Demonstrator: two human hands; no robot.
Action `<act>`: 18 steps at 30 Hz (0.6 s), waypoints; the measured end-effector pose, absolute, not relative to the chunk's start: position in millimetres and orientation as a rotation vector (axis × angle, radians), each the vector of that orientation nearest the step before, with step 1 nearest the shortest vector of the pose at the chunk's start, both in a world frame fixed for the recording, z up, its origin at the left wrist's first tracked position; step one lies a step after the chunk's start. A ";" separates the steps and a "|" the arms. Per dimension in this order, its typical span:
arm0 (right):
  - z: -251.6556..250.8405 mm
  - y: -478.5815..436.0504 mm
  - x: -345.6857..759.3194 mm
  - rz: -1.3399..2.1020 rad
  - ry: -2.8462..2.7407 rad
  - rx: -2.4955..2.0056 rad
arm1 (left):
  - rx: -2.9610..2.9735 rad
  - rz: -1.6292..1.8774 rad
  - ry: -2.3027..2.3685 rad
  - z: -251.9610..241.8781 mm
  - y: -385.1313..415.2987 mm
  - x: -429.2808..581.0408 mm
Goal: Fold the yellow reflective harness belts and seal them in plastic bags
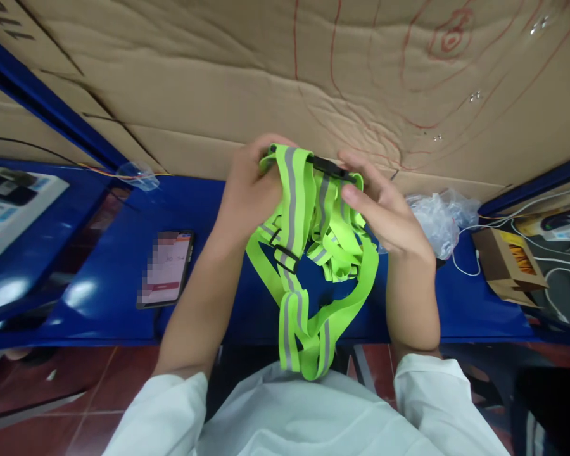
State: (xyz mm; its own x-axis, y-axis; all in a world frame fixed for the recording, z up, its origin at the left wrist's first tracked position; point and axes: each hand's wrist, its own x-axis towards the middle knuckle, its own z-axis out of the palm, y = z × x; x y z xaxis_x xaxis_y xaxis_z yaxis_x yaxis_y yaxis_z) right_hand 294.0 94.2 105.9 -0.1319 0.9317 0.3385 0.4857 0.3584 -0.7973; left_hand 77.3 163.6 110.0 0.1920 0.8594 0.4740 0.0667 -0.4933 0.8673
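The green reflective strap [292,202] is between my two hands, above the blue table [111,259], and its loops hang down toward my shirt [313,415]. My left hand [261,180] is curled closed around its folded upper part. My right hand [377,196] is partly closed, with thumb and fingers pinching the strap beside one black buckle [330,167]. I cannot count the bands, because they overlap and my fingers cover some. On the table I count one phone [168,269] to the left, and to the right one open carton [508,266] and crumpled clear plastic [437,221]. Behind my hands stands a cardboard panel [218,82].
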 end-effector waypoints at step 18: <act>104.0 98.5 272.1 1.076 -1.700 -1.105 | 1.165 1.312 0.711 105.0 162.7 92.3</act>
